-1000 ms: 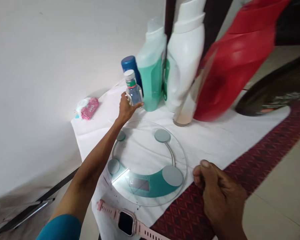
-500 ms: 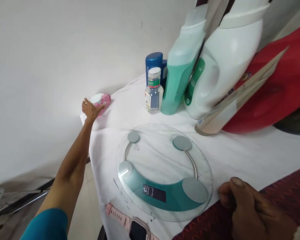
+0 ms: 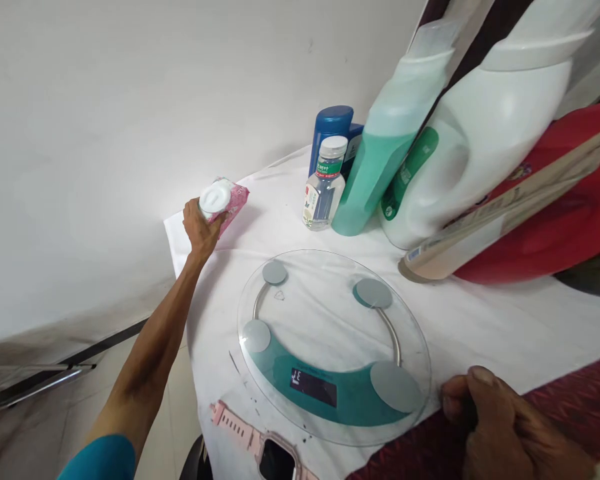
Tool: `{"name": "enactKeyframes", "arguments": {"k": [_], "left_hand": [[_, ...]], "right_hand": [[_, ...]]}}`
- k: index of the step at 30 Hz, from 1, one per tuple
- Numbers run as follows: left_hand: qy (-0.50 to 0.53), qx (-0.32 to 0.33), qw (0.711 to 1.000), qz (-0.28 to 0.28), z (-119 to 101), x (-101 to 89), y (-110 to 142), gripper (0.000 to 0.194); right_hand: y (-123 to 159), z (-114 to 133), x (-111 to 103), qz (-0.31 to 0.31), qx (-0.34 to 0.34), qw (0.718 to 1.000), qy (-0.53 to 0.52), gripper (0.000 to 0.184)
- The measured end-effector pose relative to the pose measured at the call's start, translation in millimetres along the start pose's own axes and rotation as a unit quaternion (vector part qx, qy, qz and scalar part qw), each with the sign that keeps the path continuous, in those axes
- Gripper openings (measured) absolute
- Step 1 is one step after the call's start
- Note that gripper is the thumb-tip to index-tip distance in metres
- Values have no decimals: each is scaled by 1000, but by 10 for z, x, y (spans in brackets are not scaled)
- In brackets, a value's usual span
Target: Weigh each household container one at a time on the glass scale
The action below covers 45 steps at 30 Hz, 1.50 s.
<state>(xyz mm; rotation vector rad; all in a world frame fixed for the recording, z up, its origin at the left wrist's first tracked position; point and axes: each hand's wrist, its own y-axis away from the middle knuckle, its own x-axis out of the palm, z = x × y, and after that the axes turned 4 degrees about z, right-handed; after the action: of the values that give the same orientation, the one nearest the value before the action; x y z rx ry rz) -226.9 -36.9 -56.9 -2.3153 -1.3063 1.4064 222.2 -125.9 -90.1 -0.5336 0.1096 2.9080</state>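
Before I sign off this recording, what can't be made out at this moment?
In the head view:
Wipes pack: near side, hidden by the left hand.
Taller blue bottle: base, behind the clear bottle.
Red bottle: right part, cut off by right edge.
Smartwatch: lower part, cut off by bottom edge.
Bathroom scale: display digits, too small to read surely.

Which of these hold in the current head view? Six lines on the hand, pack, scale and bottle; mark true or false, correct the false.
1. The left hand grips the pink pack. True.
2. A watch lies on the white cloth beside the glass scale. True.
3. The pack sits on the scale. False: it is in the left hand, off the scale.
4. The small clear bottle stands in front of a blue bottle. True.
5. The clear bottle's cap is blue. False: white.
6. The scale's display is blank. False: lit characters show.
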Motion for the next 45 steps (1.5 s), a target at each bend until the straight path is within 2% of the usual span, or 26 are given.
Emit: {"name": "enactKeyframes", "arguments": {"k": [3, 6, 9, 12, 16, 21, 25, 27, 29, 32, 34, 37, 40, 43, 45], "left_hand": [[65, 78, 995, -1, -248, -262, 368, 62], [112, 151, 980, 64, -573, -556, 820, 66], [143, 218, 955, 141, -877, -733, 1263, 65], [173, 273, 925, 202, -1055, -732, 1582, 60], [152, 310, 902, 260, -1092, -582, 1777, 60], [92, 278, 903, 315, -1025, -477, 1799, 82], [156, 251, 893, 339, -964, -579, 1768, 116], [217, 225, 902, 299, -931, -699, 1767, 109], [266, 170, 925, 212, -883, -845, 1801, 84], [302, 36, 949, 82, -738, -1057, 1952, 52], [301, -46, 952, 37, -572, -1169, 2117, 47], [278, -116, 953, 28, -271, -1308, 2385, 50], [260, -151, 953, 49, -49, -1443, 2559, 52], [252, -144, 954, 71, -30, -1535, 2560, 54], [242, -87, 961, 99, -144, -1525, 2483, 62]], "right_hand": [[14, 19, 14, -3, 3, 1000, -13, 50], [9, -31, 14, -1, 5, 1000, -22, 49], [-13, -113, 14, 12, -3, 999, -30, 51], [-24, -171, 27, 10, -24, 998, -51, 56], [-14, -172, 60, 8, -60, 996, -72, 60], [-23, -149, 92, 9, -74, 992, -102, 60], [-36, -183, 103, 10, -88, 988, -124, 59], [-43, -209, 113, 10, -87, 987, -137, 59], [-53, -235, 128, 7, -86, 985, -148, 61], [-68, -274, 154, 4, -92, 983, -157, 62], [-78, -300, 170, 7, -95, 982, -162, 62], [-89, -325, 188, 5, -97, 981, -167, 61], [-95, -321, 202, 1, -101, 981, -166, 62], [-95, -298, 211, 2, -98, 982, -164, 64], [-94, -287, 215, 3, -93, 982, -162, 66]]}}
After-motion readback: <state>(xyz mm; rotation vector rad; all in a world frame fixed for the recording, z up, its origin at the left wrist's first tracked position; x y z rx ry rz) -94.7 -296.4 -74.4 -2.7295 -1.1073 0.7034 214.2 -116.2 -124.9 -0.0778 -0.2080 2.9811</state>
